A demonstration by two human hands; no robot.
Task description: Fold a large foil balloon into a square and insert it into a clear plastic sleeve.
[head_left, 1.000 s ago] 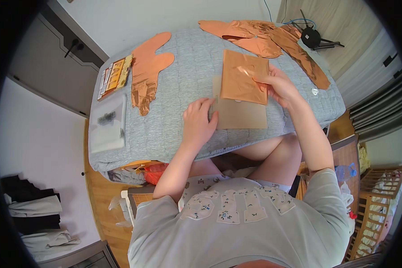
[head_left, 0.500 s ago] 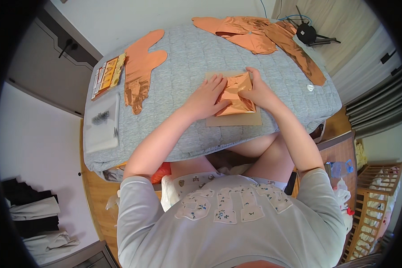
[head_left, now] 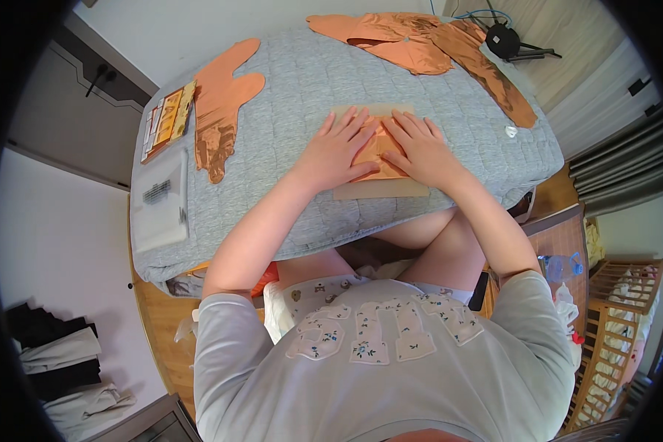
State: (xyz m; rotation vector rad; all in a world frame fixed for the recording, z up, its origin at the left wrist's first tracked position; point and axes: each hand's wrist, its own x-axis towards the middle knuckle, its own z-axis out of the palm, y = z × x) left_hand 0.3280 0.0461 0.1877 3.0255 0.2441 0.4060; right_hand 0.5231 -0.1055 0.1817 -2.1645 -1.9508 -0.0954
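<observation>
A copper-coloured shiny sheet, folded into a rough square [head_left: 376, 146], lies on a beige flat board [head_left: 379, 190] near the front of the quilted table. My left hand [head_left: 335, 151] rests on its left side, fingers stretched forward and thumb reaching inward. On the right side my right hand [head_left: 425, 149] lies palm down, its fingers spread flat. Both hands cover much of the folded sheet. Two more limp copper pieces, like uninflated foil balloons, lie farther off: a lobed one [head_left: 221, 92] at the left and a long crumpled one [head_left: 409, 51] at the back.
A clear plastic bag [head_left: 158, 210] and flat colourful packs [head_left: 171, 121] lie along the left edge. A small white scrap [head_left: 510, 132] sits at the right. Beyond the back right corner stands a black device with rods [head_left: 502, 42]. A water bottle [head_left: 561, 265] stands lower right.
My right hand has turned from gripping the folded sheet's right edge to lying flat on top of it. My left hand stays on the left side. The view has shifted slightly.
</observation>
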